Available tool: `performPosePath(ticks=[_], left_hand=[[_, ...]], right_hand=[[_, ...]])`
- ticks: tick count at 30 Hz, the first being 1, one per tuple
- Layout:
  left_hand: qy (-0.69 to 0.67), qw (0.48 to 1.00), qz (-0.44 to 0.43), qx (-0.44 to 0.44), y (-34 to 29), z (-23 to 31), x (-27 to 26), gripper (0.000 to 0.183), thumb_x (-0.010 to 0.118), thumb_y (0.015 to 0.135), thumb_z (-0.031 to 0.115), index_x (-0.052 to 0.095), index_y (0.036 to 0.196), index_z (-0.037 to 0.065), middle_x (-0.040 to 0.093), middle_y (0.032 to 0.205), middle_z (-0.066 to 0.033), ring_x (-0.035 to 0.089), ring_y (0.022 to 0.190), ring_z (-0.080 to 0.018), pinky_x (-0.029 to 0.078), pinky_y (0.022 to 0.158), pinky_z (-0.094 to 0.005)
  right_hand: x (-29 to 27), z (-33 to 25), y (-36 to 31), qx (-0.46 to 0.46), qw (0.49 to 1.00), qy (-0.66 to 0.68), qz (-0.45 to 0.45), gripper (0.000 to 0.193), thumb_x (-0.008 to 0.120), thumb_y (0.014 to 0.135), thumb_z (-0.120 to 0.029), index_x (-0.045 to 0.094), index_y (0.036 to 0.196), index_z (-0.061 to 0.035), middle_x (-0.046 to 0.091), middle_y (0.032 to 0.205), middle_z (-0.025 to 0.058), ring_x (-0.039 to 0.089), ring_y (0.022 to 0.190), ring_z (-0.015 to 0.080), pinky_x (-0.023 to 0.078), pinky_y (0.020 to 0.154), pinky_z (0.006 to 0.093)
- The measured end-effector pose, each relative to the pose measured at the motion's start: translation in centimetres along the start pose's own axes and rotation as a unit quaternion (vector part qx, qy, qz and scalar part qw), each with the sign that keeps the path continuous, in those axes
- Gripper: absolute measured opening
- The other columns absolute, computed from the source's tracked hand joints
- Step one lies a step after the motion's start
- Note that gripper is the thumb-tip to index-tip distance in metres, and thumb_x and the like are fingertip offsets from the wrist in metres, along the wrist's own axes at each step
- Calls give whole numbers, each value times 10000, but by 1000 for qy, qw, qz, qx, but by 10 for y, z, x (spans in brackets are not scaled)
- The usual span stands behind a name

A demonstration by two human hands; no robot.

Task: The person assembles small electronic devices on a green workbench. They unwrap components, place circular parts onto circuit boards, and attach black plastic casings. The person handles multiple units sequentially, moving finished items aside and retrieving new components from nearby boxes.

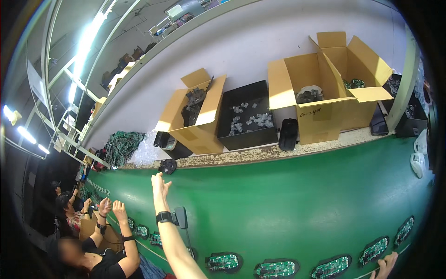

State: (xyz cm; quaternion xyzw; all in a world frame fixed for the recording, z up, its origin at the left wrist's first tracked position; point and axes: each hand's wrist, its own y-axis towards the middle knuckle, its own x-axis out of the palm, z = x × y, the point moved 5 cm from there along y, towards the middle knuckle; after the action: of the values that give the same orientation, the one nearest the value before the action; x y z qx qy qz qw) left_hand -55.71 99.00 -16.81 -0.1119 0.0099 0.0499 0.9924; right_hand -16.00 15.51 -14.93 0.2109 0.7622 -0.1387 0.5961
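Observation:
My left hand (161, 184) reaches out over the green work surface (278, 204), fingers extended and thumb apart, with nothing visible in it. Just beyond its fingertips lies a dark moulded plastic part (167, 166), close to the far edge; I cannot tell whether they touch. A black band with a small flat device (180, 217) is on my left wrist. At the lower right, my right hand (386, 266) rests by the near edge, its loosely bent fingers apart and partly cut off. Nearest to it is a green circuit board in a dark oval shell (374, 251).
Several similar boards (277, 269) line the near edge. Along the back ledge stand an open carton with dark parts (197, 139), a black bin of clear pieces (248, 142) and more cartons (320, 125). A co-worker (100, 260) sits at left, both hands raised.

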Motion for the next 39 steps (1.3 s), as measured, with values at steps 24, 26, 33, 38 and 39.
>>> performPosePath(ticks=[24,26,33,38,39], left_hand=[[445,415,-321,726,-627,162,140,434,669,855,128,599,1284,112,602,1252,-184,608,1093,-315,534,853,-394],[431,379,-318,755,-657,153,148,443,672,861,138,587,1296,129,608,1244,-184,622,1063,-311,550,816,-384],[325,376,-347,795,-707,128,173,477,683,883,173,546,1340,186,630,1217,-184,672,956,-298,605,686,-350],[451,529,-447,562,-710,84,201,233,589,829,-18,687,1040,-6,616,1235,-215,644,1011,-397,559,835,-433],[474,527,-465,530,-697,59,203,333,578,859,7,633,1187,3,562,1300,-231,572,1126,-412,479,956,-478]], right_hand=[[0,1,14,-12,997,4,78,361,677,714,-137,600,1052,-35,531,1027,178,486,1024,407,384,947,539],[-6,6,28,-26,995,33,90,312,719,704,-114,623,993,-50,548,979,144,504,985,375,409,913,501],[-56,39,30,-57,980,44,184,188,691,722,22,657,895,-44,612,843,81,575,801,281,450,825,431],[-90,122,9,63,963,-55,257,280,624,710,70,658,970,-27,634,927,118,588,880,317,458,826,424],[-97,144,2,105,956,-67,265,315,601,710,80,652,1006,-16,637,972,139,586,916,333,460,842,429]])
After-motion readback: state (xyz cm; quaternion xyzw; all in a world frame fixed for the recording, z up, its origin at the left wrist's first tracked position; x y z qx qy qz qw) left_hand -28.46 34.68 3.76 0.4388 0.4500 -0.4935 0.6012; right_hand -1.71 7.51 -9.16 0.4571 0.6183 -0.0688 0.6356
